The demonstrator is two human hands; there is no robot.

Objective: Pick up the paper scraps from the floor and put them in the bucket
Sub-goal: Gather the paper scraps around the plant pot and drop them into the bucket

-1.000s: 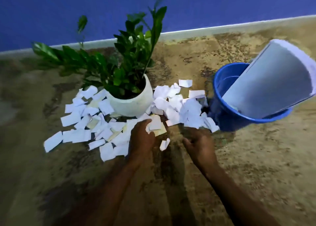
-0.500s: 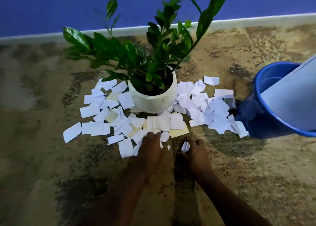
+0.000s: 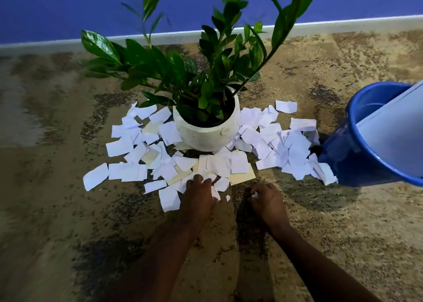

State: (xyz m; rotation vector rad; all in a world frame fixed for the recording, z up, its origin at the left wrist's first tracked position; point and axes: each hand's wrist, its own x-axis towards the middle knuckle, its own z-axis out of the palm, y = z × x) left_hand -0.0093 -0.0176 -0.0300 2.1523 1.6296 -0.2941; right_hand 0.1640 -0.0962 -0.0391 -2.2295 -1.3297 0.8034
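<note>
Several white and cream paper scraps [image 3: 128,171] lie on the floor in a ring around a potted plant. My left hand [image 3: 199,196] is at the near edge of the pile, its fingers curled down over a few paper scraps [image 3: 216,194]. My right hand [image 3: 266,198] hovers low over bare floor to the right of it, fingers curled round one small white scrap [image 3: 255,195]. The blue bucket [image 3: 343,162] stands at the right edge, past more scraps [image 3: 286,146], and is about an arm's reach from my right hand.
A white pot [image 3: 206,137] with a leafy green plant [image 3: 206,57] stands in the middle of the scraps. A large pale sheet [image 3: 393,132] leans out of the bucket. A blue wall with a white skirting [image 3: 343,27] runs behind. The floor is mottled brown.
My right hand has closed on the small scrap that lay between my hands. My left hand has drawn back slightly to the pile's near edge. The view has shifted, so the bucket sits farther right.
</note>
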